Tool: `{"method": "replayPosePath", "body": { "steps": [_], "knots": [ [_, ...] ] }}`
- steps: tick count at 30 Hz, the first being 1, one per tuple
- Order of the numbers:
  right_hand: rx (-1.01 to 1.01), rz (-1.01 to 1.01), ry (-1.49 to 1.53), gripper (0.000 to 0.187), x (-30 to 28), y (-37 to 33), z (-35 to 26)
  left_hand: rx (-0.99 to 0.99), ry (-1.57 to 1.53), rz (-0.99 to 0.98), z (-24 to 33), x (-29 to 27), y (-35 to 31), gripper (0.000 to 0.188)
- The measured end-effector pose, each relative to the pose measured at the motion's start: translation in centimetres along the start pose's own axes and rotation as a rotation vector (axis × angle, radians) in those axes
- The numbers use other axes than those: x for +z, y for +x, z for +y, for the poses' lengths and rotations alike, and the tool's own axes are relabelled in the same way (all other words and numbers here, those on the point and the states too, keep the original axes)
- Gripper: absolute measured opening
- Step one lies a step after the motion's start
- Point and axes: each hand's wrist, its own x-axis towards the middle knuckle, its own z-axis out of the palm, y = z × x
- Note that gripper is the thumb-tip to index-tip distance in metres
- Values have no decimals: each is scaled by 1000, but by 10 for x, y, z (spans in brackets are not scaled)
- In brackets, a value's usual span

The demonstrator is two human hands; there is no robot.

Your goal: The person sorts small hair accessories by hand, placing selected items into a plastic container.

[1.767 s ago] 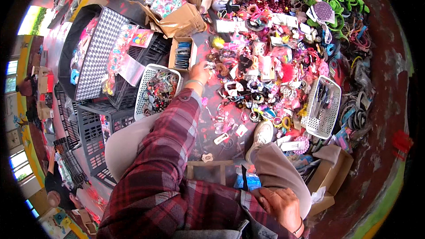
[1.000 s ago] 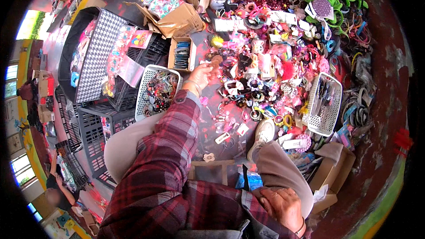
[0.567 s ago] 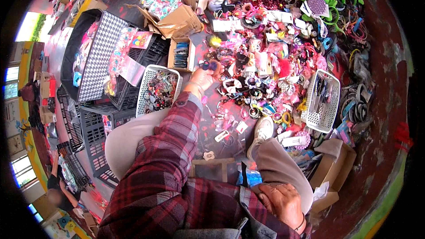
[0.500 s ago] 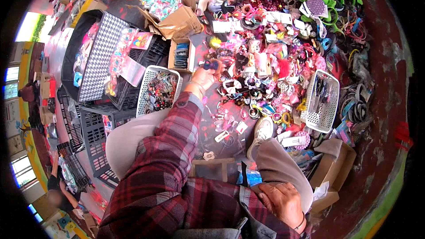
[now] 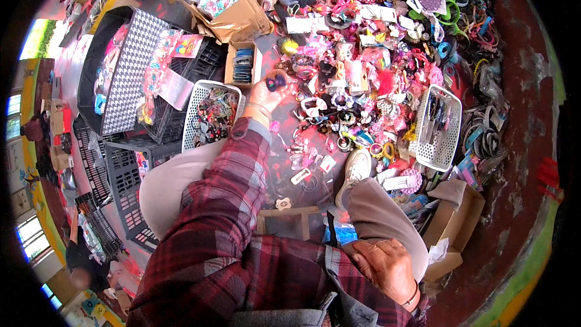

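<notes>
My left hand (image 5: 264, 98) reaches forward at the near left edge of a big heap of hair accessories (image 5: 348, 79). Its fingers are closed on a small dark blue hair accessory (image 5: 278, 81), which looks like a hair tie; its exact kind is too small to tell. Just left of that hand stands a white perforated basket (image 5: 189, 122) full of mixed small hair ties. Beyond the wrist is a small cardboard box (image 5: 256, 63) with blue packets. My right hand (image 5: 388, 269) rests on my right thigh, its fingers stretched out loosely with nothing in them.
Another white basket (image 5: 437, 160) with dark clips stands right of the heap. Green headbands (image 5: 451, 9) lie far right. Black crates (image 5: 124, 175) and a houndstooth-patterned bin (image 5: 133, 63) stand left. An opened carton (image 5: 457, 224) is near my right knee. Another person (image 5: 85, 263) is far left.
My left hand has drawn slightly left and turned, with the dark blue hair accessory still in its fingers. The whole view has shifted a little. My right hand stays on the thigh.
</notes>
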Motion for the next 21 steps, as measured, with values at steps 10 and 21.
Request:
{"method": "replayPosePath", "body": {
  "steps": [10,21],
  "knots": [
    [11,-23,-25,17,1,11,-3,64,-20,403,5,-35,-27,14],
    [21,-32,-15,19,1,13,-2,42,418,440,-8,-53,-11,13]
  ]
}}
